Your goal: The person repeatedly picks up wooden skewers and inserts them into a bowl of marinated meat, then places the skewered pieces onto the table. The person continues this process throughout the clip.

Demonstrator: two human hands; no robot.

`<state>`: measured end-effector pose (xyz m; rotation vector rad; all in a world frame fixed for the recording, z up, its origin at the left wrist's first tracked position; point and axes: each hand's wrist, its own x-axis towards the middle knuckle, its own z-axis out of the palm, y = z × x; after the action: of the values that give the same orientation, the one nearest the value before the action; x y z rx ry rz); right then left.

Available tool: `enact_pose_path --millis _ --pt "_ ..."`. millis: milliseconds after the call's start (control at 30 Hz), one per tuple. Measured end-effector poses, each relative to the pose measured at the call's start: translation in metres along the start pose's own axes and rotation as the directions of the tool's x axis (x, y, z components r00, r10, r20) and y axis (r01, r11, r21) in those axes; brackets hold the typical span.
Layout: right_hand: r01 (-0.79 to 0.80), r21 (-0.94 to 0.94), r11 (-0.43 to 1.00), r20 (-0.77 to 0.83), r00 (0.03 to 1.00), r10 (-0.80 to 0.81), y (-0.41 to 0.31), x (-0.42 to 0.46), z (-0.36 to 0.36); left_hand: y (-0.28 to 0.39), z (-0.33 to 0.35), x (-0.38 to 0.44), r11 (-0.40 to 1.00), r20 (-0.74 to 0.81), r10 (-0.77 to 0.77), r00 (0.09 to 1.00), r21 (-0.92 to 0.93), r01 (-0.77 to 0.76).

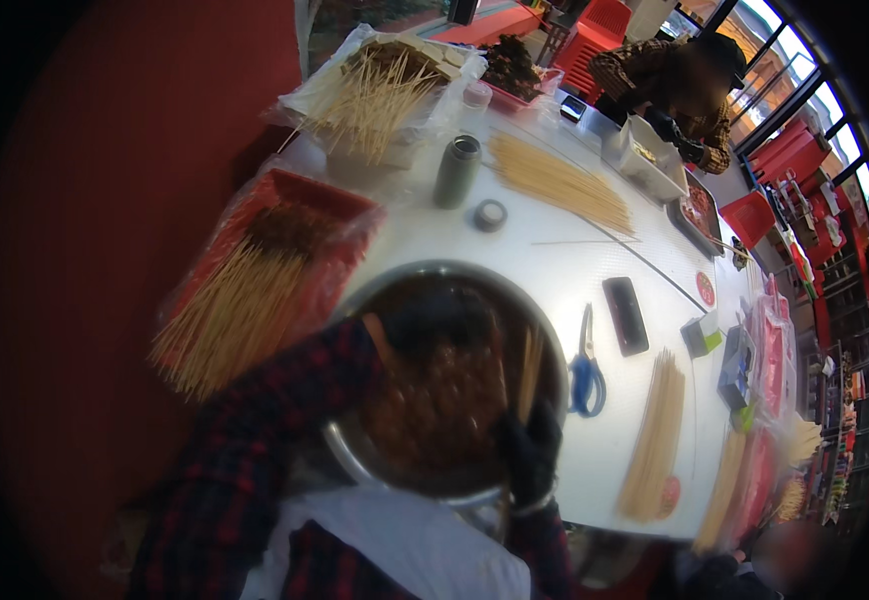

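A large stainless steel bowl [350,459] stands before me at the near side of the table. It holds dark, sauced pieces of what looks like meat [434,405]. My left hand [438,322], in a black glove, reaches over and into the upper part of the bowl; it is dark and blurred, and its fingers are hidden. At the bowl's right rim, my right hand [530,454], also black-gloved, grips a small bundle of bamboo skewers [530,367]. These point up across the inside of the bowl, and their lower ends show beneath the hand.
A plastic-lined red tray [322,187] with loaded skewers [243,315] sits left. Blue-handled scissors [588,375], a phone [626,315] and bare skewers [652,442] lie right. A green flask [457,172] stands beyond the bowl. Across the table, a gloved person [659,67] works over a white container [652,161].
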<state>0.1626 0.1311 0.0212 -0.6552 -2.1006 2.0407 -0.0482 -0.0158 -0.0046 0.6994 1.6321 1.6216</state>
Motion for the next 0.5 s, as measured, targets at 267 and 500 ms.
enact_pose_path --millis 267,500 --pt "-0.010 0.001 1.000 0.001 1.000 0.010 -0.001 -0.002 0.002 -0.078 -0.004 0.011 0.511 -0.101 0.526 0.844 0.831 -0.219" --pt "0.000 0.080 0.997 -0.007 1.000 0.001 0.005 -0.001 0.000 -0.090 0.022 0.020 0.162 0.147 0.363 0.920 0.963 -0.217"
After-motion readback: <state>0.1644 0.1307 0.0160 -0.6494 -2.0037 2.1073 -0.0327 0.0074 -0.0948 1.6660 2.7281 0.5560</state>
